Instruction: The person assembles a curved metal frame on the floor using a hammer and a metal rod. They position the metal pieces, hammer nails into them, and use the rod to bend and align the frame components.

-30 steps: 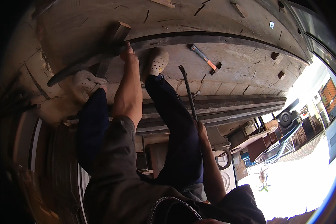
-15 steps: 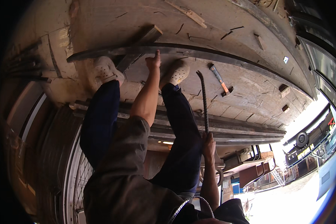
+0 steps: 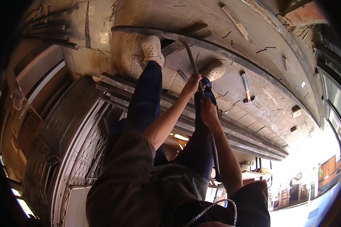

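A metalworking yard or workshop, open to the street.

Long steel bars [image 3: 231, 130] lie stacked across a scarred concrete floor [image 3: 276, 102], a hammer [image 3: 247, 87] rests on it, metal gates and grilles [image 3: 70, 143] stand to one side, and daylight falls in from outside.

Both hands [image 3: 199, 99] closed, left [image 3: 190, 86] above right [image 3: 208, 112], forearms outstretched.

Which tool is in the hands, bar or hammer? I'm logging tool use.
The long dark metal bar: left hand and right hand both grip it. The hammer lies untouched on the floor.
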`<state>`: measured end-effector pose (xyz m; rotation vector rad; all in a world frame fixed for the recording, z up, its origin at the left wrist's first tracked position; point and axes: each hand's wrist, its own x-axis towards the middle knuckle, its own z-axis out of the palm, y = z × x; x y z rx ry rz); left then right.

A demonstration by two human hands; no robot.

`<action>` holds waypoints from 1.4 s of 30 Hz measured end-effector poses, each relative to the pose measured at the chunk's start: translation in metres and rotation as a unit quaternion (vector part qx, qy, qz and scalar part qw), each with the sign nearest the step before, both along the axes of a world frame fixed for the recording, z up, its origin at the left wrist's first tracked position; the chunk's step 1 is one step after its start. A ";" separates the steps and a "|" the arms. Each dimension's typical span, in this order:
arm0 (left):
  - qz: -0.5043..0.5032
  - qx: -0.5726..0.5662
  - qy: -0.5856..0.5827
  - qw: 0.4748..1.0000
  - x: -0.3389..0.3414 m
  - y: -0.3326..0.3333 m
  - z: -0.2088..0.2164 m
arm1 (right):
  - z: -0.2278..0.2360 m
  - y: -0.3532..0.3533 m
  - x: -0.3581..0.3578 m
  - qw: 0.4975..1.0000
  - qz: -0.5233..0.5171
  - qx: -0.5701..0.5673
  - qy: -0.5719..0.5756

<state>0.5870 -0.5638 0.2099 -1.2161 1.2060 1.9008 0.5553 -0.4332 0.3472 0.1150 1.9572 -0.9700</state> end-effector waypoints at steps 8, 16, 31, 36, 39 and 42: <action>0.099 -0.130 -0.026 0.986 -0.036 -0.026 -0.013 | -0.049 -0.066 -0.031 0.992 0.086 0.064 -0.063; 0.174 -0.124 -0.061 0.975 -0.059 -0.039 -0.001 | -0.047 -0.084 -0.061 0.986 0.135 0.047 -0.086; 0.145 -0.143 -0.098 0.974 -0.064 0.000 -0.069 | 0.162 0.121 -0.088 0.913 0.272 0.251 -0.172; 0.104 -0.178 -0.137 0.969 -0.101 0.010 -0.077 | 0.133 0.153 -0.126 0.900 0.326 0.289 0.036; 0.017 -0.294 -0.128 0.947 -0.101 0.015 -0.086 | 0.128 0.159 -0.125 0.901 0.340 0.263 0.065; 0.076 -0.251 -0.107 0.959 -0.096 0.015 -0.079 | 0.136 0.156 -0.113 0.907 0.324 0.248 0.106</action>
